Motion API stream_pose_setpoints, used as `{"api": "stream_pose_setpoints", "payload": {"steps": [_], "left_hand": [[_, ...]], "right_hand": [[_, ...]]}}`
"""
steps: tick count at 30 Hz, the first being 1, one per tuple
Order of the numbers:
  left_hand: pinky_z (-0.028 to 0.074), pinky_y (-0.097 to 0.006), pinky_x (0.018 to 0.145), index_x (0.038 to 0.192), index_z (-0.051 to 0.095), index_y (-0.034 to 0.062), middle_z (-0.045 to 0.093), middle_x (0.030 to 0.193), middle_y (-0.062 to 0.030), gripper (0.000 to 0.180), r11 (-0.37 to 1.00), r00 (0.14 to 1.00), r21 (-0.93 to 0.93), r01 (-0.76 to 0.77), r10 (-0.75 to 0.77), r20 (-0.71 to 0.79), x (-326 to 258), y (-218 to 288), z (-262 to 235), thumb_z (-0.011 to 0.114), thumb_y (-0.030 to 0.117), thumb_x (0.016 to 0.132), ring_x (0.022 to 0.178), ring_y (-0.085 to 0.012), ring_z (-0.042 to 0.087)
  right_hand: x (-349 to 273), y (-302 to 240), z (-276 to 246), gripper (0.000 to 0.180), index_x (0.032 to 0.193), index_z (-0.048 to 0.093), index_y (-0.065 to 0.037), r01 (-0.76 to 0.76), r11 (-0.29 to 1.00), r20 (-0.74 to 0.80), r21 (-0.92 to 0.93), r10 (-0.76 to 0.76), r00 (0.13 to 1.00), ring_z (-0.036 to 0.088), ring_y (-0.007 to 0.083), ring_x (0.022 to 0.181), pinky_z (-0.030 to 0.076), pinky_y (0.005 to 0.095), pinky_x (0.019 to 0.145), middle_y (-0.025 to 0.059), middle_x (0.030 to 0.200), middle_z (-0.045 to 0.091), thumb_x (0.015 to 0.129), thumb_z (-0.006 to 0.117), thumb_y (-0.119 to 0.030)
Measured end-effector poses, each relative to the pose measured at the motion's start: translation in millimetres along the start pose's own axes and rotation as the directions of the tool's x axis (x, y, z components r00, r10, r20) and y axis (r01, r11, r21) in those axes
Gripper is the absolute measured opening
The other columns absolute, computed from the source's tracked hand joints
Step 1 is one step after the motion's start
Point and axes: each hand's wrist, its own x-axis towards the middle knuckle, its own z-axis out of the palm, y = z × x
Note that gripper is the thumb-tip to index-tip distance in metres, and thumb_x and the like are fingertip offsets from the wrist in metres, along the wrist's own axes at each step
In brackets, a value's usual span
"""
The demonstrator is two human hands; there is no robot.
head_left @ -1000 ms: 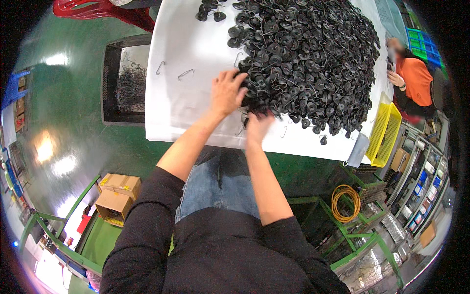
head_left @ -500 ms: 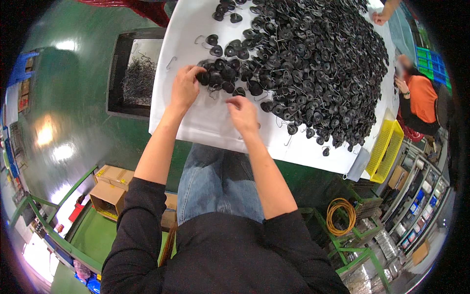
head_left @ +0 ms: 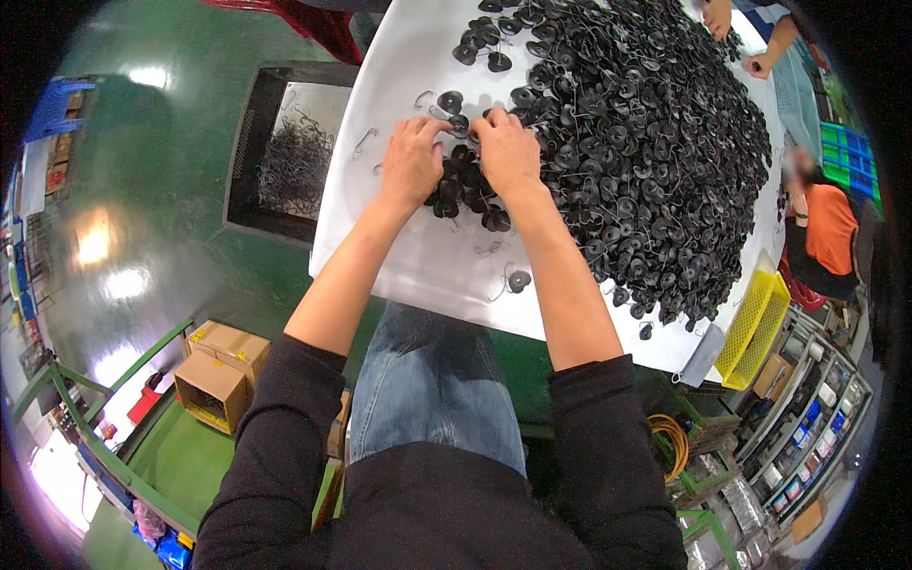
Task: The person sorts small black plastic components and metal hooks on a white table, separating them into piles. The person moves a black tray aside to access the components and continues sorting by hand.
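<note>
A large heap of black suction cups with wire hooks [head_left: 646,161] covers much of the white table [head_left: 389,256]. My left hand [head_left: 414,163] is closed at a small cluster left of the heap, its fingertips on one black suction cup [head_left: 458,124]. Close on its right, my right hand [head_left: 508,157] has its fingers curled together, their tips near the same cup; what they hold is hidden. Several more cups [head_left: 465,180] lie between and below the hands. Loose wire hooks [head_left: 365,142] rest on the table to the left, and one cup [head_left: 519,281] lies nearer to me.
A black-framed bin [head_left: 245,152] with a pile of wire hooks stands left of the table. Another person's hands [head_left: 760,65] are at the heap's far right edge. A person in orange [head_left: 829,228] is at the right. A yellow basket [head_left: 755,328] sits by the right corner.
Both my hands have moved farther from me and closer together over the small cluster. My right hand has left the bare near part of the table. The view has shifted slightly.
</note>
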Motion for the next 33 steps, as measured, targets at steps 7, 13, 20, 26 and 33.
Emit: {"api": "stream_pose_setpoints", "payload": {"steps": [7, 13, 20, 26, 33], "left_hand": [[0.041, -0.040, 0.093, 0.107, 0.060, 0.0088, 0.057, 0.113, -0.0122, 0.036, 0.999, 1.000, -0.051, 0.017, -0.018, -0.016, 27.1, -12.8, -0.7, 0.054, -0.003, 0.074, 0.106, -0.0318, 0.051], [0.042, -0.039, 0.091, 0.104, 0.062, 0.0083, 0.059, 0.110, -0.0125, 0.028, 0.993, 0.998, -0.116, -0.032, 0.038, 0.053, 41.6, -9.4, 9.2, 0.059, 0.005, 0.076, 0.105, -0.0312, 0.053], [0.042, -0.041, 0.090, 0.094, 0.063, 0.0072, 0.062, 0.105, -0.0112, 0.027, 0.986, 0.969, 0.160, -0.040, -0.001, 0.249, 67.1, 27.6, 41.4, 0.070, 0.025, 0.076, 0.102, -0.0299, 0.054], [0.049, -0.027, 0.070, 0.091, 0.060, 0.0042, 0.066, 0.085, -0.0053, 0.015, 0.842, 0.921, -0.470, 0.264, -0.075, 0.383, 73.5, 24.7, 5.9, 0.068, 0.010, 0.080, 0.081, -0.0147, 0.063], [0.048, -0.023, 0.071, 0.094, 0.060, 0.0040, 0.063, 0.086, -0.0001, 0.012, 0.763, 0.916, -0.646, 0.028, 0.240, 0.323, 66.9, 32.5, -49.0, 0.064, 0.002, 0.083, 0.081, -0.0077, 0.058]], "right_hand": [[-21.7, 4.8, -13.1, 0.008, 0.077, 0.068, -0.011, -0.191, 0.812, -0.131, 0.551, 0.311, 0.941, 0.061, 0.0227, 0.076, 0.048, 0.0342, 0.066, 0.0069, 0.083, 0.059, 0.070, 0.071, -0.014], [-48.3, 21.9, -31.6, 0.012, 0.085, 0.070, -0.006, -0.500, 0.200, 0.375, 0.842, 0.449, 0.811, 0.048, 0.0084, 0.053, 0.037, 0.0256, 0.050, 0.0000, 0.064, 0.057, 0.075, 0.072, -0.012], [-70.4, 26.3, -44.9, 0.014, 0.089, 0.070, -0.004, -0.598, 0.150, 0.585, 0.787, 0.126, 0.801, 0.055, 0.0086, 0.065, 0.042, 0.0227, 0.058, 0.0031, 0.075, 0.066, 0.077, 0.071, -0.010], [-56.8, 26.1, -54.9, 0.019, 0.094, 0.069, -0.003, -0.452, 0.371, 0.340, 0.811, 0.331, 0.880, 0.060, 0.0142, 0.073, 0.048, 0.0276, 0.070, 0.0077, 0.083, 0.068, 0.078, 0.068, -0.013], [-2.4, 33.3, -70.7, 0.031, 0.112, 0.063, -0.006, -0.010, 0.427, -0.011, 0.904, 0.046, 0.999, 0.061, 0.0159, 0.087, 0.046, 0.0267, 0.081, 0.0064, 0.097, 0.066, 0.082, 0.057, -0.006]]}}
